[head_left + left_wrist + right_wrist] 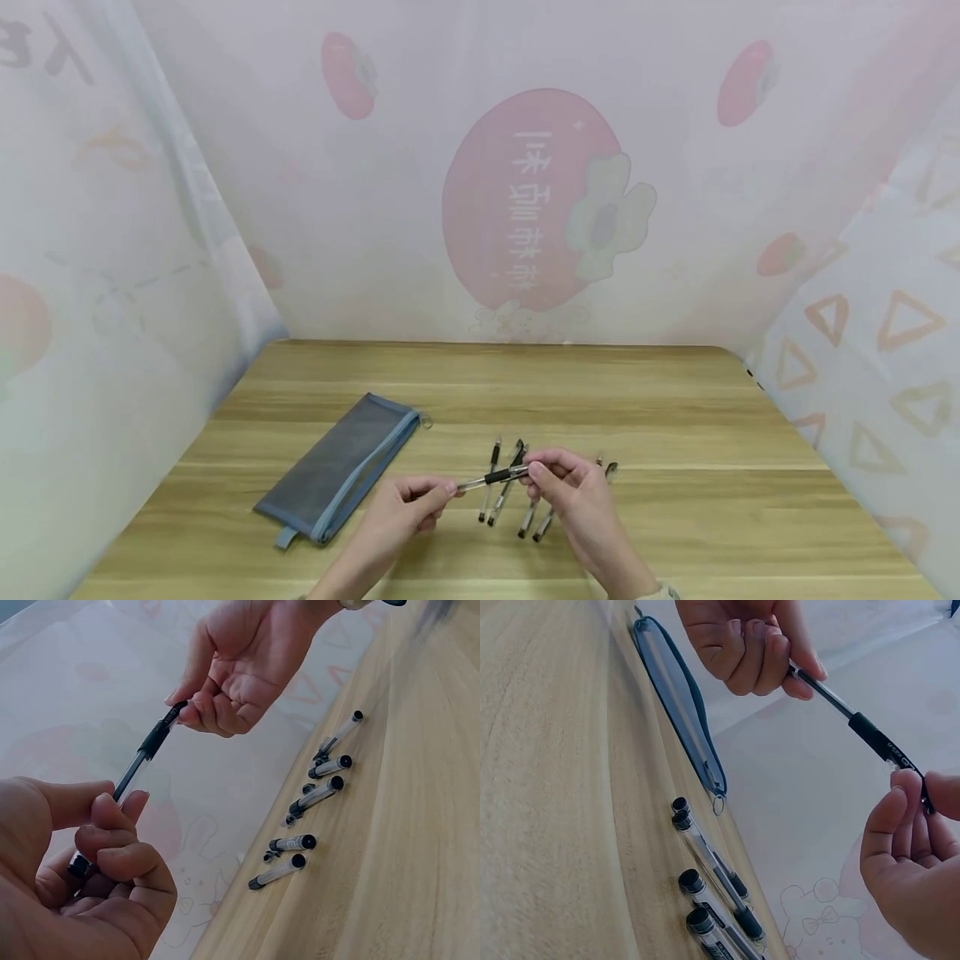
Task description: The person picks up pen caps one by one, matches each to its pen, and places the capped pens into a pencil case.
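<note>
A slim pen (497, 477) with a clear barrel and a black grip section spans between both hands, raised over the table. My left hand (408, 508) pinches its barrel end between thumb and fingers; a black tip shows below the curled fingers in the left wrist view. At the other end, my right hand (581, 500) pinches the part with the black clip (907, 760). Several similar pens (319, 793) with black ends lie on the wooden table under and behind the hands. In the head view, the right hand partly covers some of them.
A grey-blue mesh zip pouch (322, 458) lies on the table (675, 417) left of the pens, with a ring (427, 421) at its zip end. Printed cloth walls (405, 192) enclose the table at the back and both sides.
</note>
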A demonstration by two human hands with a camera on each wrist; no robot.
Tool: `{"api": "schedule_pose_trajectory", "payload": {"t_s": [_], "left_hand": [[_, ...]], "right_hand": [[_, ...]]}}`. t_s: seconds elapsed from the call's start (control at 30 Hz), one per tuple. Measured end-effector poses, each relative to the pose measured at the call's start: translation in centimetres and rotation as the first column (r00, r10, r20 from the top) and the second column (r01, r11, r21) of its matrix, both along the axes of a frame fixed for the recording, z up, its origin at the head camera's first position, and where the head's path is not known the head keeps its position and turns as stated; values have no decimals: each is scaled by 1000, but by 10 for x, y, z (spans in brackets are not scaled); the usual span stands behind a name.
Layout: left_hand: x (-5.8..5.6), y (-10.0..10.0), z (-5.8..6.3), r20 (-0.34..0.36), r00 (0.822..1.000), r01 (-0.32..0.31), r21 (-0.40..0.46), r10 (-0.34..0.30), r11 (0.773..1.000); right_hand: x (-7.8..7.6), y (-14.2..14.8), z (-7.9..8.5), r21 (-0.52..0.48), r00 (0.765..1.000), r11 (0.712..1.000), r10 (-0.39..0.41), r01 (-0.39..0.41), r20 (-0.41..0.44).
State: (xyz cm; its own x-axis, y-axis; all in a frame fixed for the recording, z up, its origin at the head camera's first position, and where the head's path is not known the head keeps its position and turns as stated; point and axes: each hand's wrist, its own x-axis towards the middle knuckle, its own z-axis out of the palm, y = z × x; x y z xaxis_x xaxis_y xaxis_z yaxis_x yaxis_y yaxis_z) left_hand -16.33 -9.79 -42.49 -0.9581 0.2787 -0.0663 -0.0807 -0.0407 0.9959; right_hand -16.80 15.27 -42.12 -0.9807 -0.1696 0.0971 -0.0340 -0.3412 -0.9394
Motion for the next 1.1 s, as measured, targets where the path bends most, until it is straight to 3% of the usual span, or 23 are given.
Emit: {"api": "schedule_pose_trajectory", "payload": {"t_s": [0.23, 0.6, 0.9, 1.1], "left_hand": [[2, -4, 3, -76, 996, -43, -41, 40, 998], [2, -1, 2, -88, 995, -58, -72, 52, 996], [4, 1, -1, -132, 990, -54, -50, 46, 997], [4, 7, -2, -113, 993, -32, -42, 27, 999]], "right_hand": [[2, -1, -1, 70, 999, 997, -31, 32, -9], [2, 1, 0, 160, 996, 985, -46, 57, -76], [-3, 3, -3, 152, 996, 988, -15, 29, -90], [-6, 8, -5, 102, 1000, 995, -9, 11, -16]]}}
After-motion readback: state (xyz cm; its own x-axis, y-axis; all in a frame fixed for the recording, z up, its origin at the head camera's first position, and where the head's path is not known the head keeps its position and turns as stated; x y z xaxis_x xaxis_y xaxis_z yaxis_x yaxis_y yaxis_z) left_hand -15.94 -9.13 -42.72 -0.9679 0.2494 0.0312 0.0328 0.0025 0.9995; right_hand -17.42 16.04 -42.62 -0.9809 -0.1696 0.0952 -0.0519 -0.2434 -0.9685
